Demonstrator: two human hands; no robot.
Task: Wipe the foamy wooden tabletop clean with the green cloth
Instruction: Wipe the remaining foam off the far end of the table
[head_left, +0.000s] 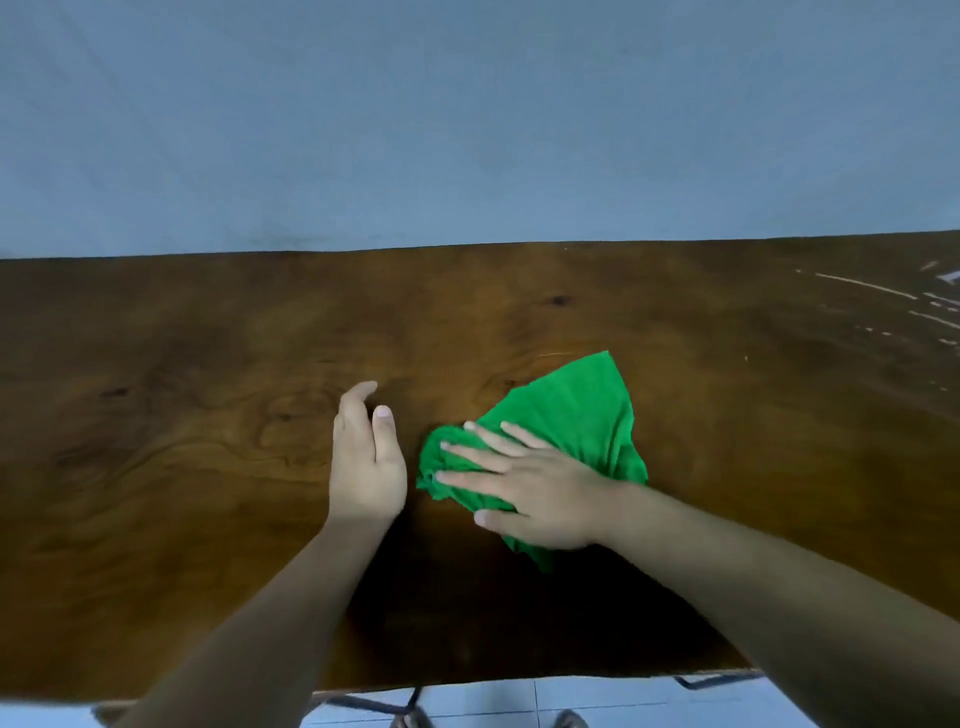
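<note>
Wiping nears done, I judge: my right hand (524, 493) presses flat on the green cloth (576, 415), left hand (366, 467) open and empty (foam streaks (883, 288) remain far right on the table (182, 415)).

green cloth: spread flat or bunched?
Partly bunched. The green cloth is crumpled under the right hand, fanning out flatter toward its far corner on the wooden tabletop.

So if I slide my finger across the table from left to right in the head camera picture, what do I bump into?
Bare wooden table → left hand → green cloth with the right hand flat on it → white foam streaks at the far right.
</note>
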